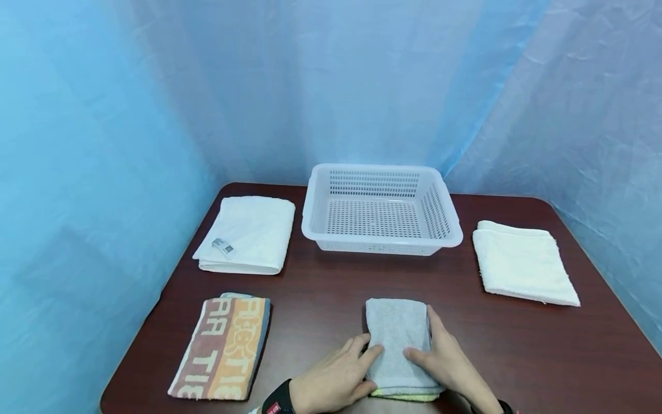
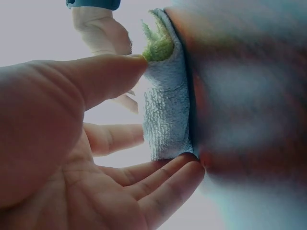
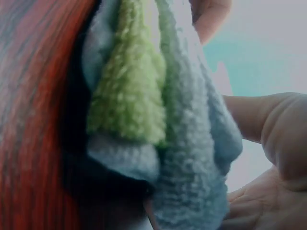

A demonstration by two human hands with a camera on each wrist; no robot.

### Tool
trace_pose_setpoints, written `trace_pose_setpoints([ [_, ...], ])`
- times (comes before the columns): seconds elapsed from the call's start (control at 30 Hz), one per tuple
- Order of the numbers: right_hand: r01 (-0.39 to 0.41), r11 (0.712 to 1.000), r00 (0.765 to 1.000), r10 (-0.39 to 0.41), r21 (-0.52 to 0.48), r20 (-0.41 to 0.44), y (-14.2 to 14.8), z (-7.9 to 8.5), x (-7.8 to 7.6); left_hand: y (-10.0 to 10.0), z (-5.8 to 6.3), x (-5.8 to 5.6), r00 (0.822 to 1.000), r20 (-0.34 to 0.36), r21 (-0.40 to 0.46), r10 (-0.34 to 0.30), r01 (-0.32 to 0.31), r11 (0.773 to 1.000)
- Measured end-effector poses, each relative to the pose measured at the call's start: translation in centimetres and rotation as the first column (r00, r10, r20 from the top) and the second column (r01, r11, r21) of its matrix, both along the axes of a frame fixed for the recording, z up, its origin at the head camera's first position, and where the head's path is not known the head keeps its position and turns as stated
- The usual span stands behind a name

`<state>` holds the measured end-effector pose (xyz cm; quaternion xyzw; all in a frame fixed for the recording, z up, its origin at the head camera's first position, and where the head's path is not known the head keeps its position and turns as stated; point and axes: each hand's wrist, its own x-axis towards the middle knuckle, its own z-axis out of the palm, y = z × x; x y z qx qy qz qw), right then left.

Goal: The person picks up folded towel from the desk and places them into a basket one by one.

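Observation:
A small folded grey towel (image 1: 398,336) lies at the table's front, with a yellow-green layer showing at its near edge. My left hand (image 1: 336,374) is at its left side. One finger rests on top, the thumb touches the near corner, and the other fingers (image 2: 168,184) extend fairly straight along the side, down by the table. From the right, my right hand (image 1: 450,359) holds the towel, its thumb on top and its fingers along the right edge. The right wrist view shows the stacked grey and green folds (image 3: 129,96) up close; most of that hand's fingers are hidden there.
A white perforated plastic basket (image 1: 369,237) stands at the back of the dark brown table (image 1: 320,299). Left of it lies a folded white towel (image 1: 253,230), with a patterned towel (image 1: 222,351) nearer. Another white towel (image 1: 522,264) lies at right. Blue curtains surround the table.

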<state>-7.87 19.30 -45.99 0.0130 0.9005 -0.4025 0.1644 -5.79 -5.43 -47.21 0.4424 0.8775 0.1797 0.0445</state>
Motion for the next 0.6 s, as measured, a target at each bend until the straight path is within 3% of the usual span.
trace_pose_setpoints([
  [0.23,0.001,1.0,0.999,-0.003,-0.028,-0.052,-0.12,0.14,0.39,-0.02,0.12,-0.08,0.999,0.053,0.015,-0.01,0.009,1.0],
  [0.6,-0.004,0.994,0.997,-0.004,-0.105,-0.073,-0.37,0.17,0.77,-0.13,0.02,0.0,0.993,0.112,0.127,-0.042,0.028,0.992],
])
